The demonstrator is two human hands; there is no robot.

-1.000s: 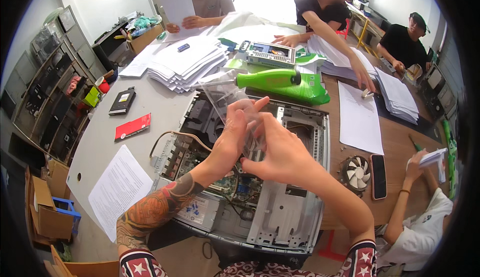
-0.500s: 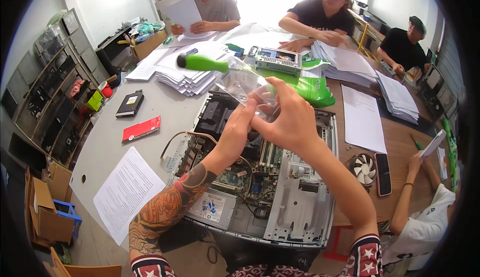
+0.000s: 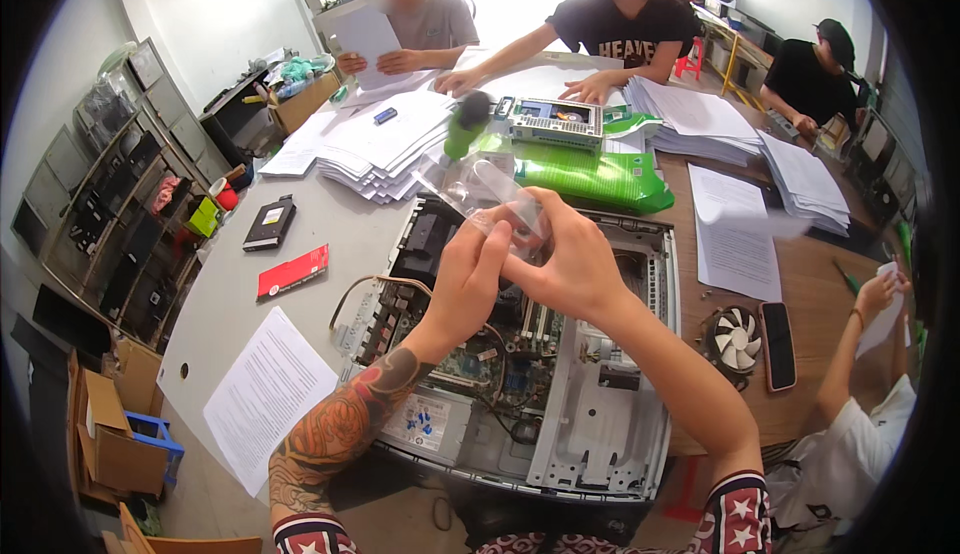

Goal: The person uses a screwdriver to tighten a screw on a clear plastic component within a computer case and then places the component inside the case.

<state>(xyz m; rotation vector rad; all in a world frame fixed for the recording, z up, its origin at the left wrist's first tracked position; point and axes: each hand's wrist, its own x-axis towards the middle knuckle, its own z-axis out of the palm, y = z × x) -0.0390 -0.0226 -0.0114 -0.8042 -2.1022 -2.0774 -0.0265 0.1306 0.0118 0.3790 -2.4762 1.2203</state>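
Note:
My left hand (image 3: 462,272) and my right hand (image 3: 572,260) meet above an opened desktop computer case (image 3: 598,444), both closed around a clear plastic package (image 3: 490,194). Fingertips of the two hands press together at its near end. A screwdriver with a green handle and dark end (image 3: 465,129) sticks up beyond the plastic; its shaft is hard to follow, and which hand steadies it, if either, is hidden. Below, the case shows a circuit board, cables, a black fan housing (image 3: 432,239) and a metal bracket on the right.
A red card packet (image 3: 293,272), a black drive (image 3: 270,222) and a printed sheet (image 3: 268,386) lie left. A cooling fan (image 3: 735,341) and phone (image 3: 778,346) lie right. Beyond are green packaging (image 3: 600,179), a metal unit (image 3: 556,124) and paper stacks (image 3: 385,154). Several people sit around.
The screwdriver handle has swung from pointing left to pointing up, farther right. My hands still hold the plastic package. The person across right has spread their arms; the sheet at far right has moved.

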